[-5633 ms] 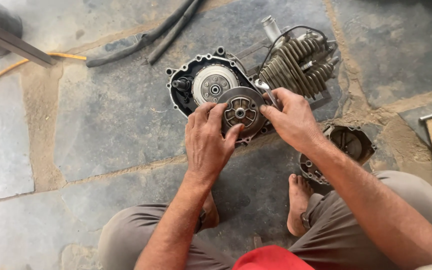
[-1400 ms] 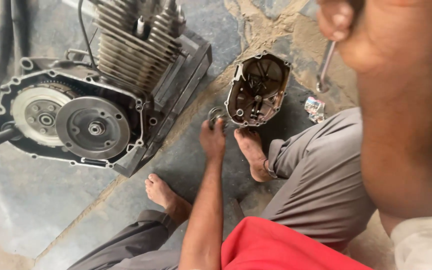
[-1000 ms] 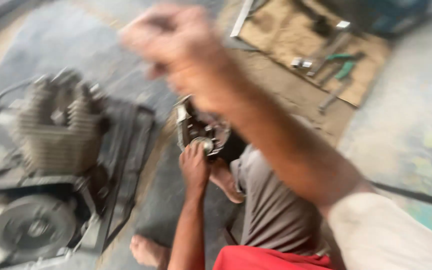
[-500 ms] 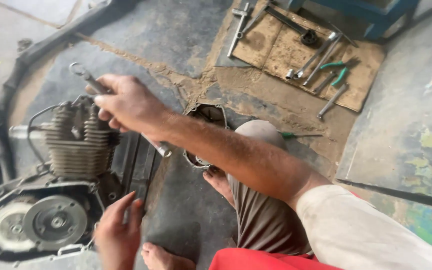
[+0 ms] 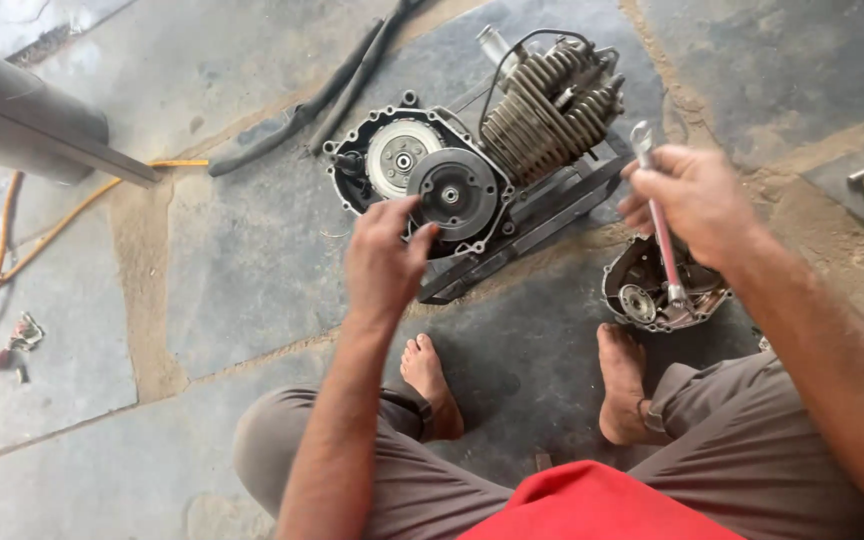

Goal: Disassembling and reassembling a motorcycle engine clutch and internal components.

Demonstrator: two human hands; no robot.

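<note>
- My right hand (image 5: 697, 200) has come back from the tool board holding a long wrench (image 5: 658, 225), now above the loose engine cover (image 5: 662, 290)
- My left hand (image 5: 384, 255) has left that cover and reaches the round clutch (image 5: 452, 195) on the engine (image 5: 472, 160)
- My view has swung back onto the engine

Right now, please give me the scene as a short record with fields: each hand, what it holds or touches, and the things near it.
left hand: open, fingertips at the round clutch disc
right hand: shut on a metal wrench, held nearly upright
engine: on the stone floor, side case open, finned cylinder at the far end
engine cover: on the floor beside the right foot, inner side up
hoses: black, beyond the engine
</note>
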